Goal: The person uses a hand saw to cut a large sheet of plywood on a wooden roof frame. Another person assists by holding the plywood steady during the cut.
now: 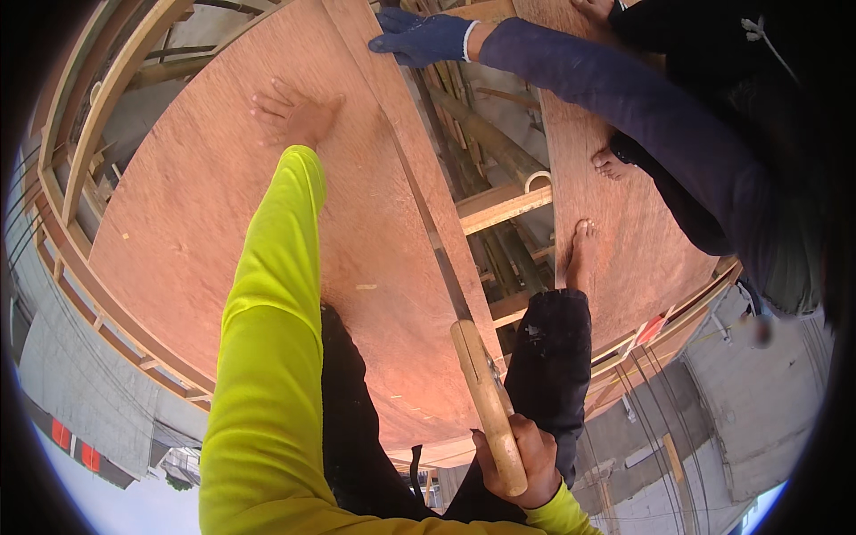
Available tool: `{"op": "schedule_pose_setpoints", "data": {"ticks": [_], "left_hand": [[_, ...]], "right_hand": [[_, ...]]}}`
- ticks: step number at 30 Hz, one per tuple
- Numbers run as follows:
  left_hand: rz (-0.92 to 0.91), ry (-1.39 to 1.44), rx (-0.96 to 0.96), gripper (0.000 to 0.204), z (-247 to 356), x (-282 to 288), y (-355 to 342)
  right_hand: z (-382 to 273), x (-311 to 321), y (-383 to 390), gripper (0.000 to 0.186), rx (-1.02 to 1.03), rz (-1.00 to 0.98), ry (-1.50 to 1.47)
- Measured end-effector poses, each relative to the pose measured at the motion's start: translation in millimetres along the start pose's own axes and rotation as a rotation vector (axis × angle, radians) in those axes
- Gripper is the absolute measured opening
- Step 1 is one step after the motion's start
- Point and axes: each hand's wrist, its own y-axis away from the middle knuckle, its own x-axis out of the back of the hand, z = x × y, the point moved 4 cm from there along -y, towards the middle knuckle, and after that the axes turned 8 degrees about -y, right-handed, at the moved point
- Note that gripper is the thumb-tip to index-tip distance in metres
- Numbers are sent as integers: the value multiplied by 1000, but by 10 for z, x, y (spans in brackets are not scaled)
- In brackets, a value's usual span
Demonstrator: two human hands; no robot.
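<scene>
Saw [464, 294] gripped by right hand [517, 455]; blade apparently cutting plywood [223, 196].

The large reddish-brown plywood sheet [205, 205] is lying flat across a timber frame, its smooth face turned up and its long right edge running diagonally from the upper centre down toward the lower centre. A narrow strip of the same reddish-brown plywood [419, 152] is lying along that right edge, partly separated from the main panel by a thin dark cut line. The hand saw with the pale rounded wooden handle [489, 406] is sitting in this cut, its slim dark blade extending up and away along the line while the handle is angling down toward the lower right.
</scene>
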Motion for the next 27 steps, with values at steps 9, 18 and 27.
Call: {"op": "schedule_pose_setpoints", "data": {"ticks": [9,18,27], "left_hand": [[-31,19,-17,136,36,33,-18],[-50,4,-24,134,41,20,79],[-50,-2,-23,136,82,52,8]], "right_hand": [[76,-231,-616,22,-10,78,-99],[114,-380,-887,23,-7,39,-76],[155,-314,-999,24,17,83,-95]]}}
